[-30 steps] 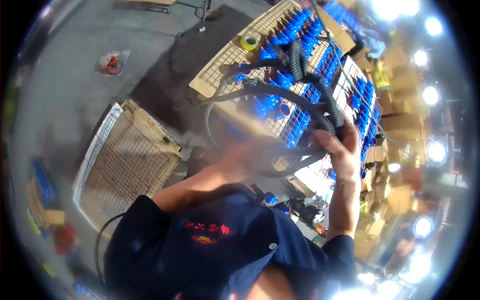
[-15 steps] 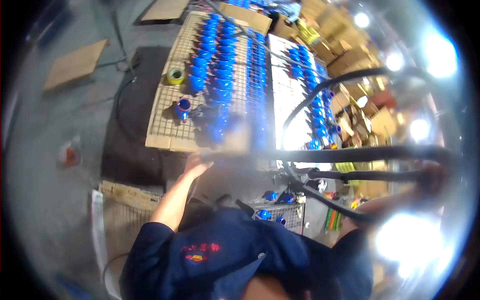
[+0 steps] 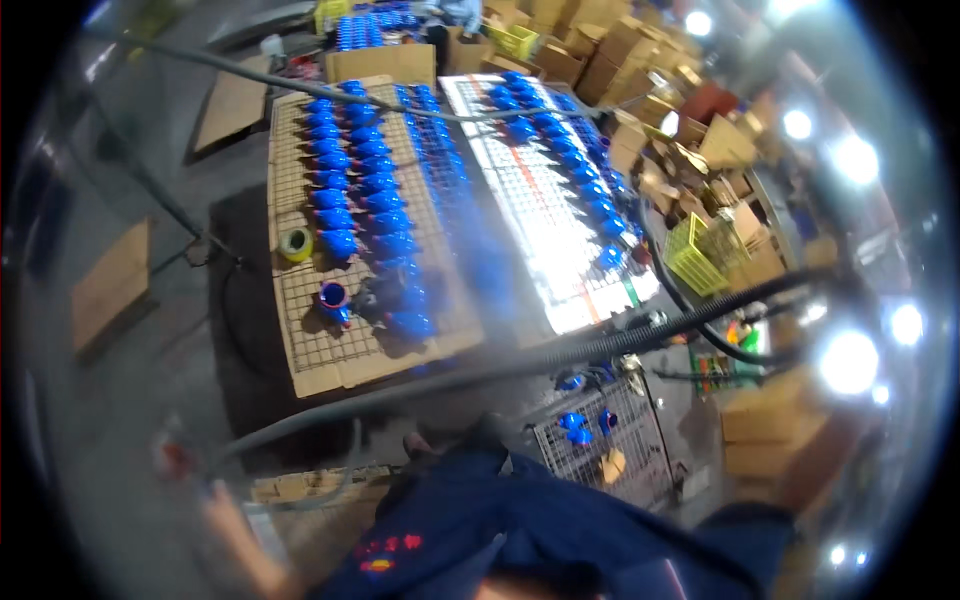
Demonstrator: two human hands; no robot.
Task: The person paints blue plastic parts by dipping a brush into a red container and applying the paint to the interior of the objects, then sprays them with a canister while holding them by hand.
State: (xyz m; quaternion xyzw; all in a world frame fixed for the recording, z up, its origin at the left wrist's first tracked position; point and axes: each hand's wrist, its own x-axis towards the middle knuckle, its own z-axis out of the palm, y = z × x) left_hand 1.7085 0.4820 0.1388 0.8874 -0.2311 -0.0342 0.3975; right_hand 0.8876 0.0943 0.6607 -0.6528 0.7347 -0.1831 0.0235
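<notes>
My left hand (image 3: 228,512) is low at the left, smeared by motion. Beside it ends a long dark ribbed hose (image 3: 560,352) that crosses in front of my body; whether the fingers grip it cannot be made out. My right forearm (image 3: 825,455) rises at the far right, where the right hand (image 3: 858,295) is dark and blurred against the hose loops, its fingers hidden. Ahead, glossy blue rounded castings (image 3: 385,202) stand in rows on a wire-mesh panel (image 3: 300,345) over cardboard. One blue casting (image 3: 334,297) near the front left shows a round, red-edged opening.
A roll of yellow-green tape (image 3: 296,244) lies on the panel. Right of it stands a second, white-lit panel (image 3: 520,190) with blue castings. A low mesh rack (image 3: 640,450) holds a few blue pieces. Yellow crates (image 3: 693,255) and cardboard boxes (image 3: 725,145) crowd the right.
My left hand has swung down and left, away from the panel's front edge, and the hose now stretches across lower. My right hand has risen slightly. The whole view has shifted.
</notes>
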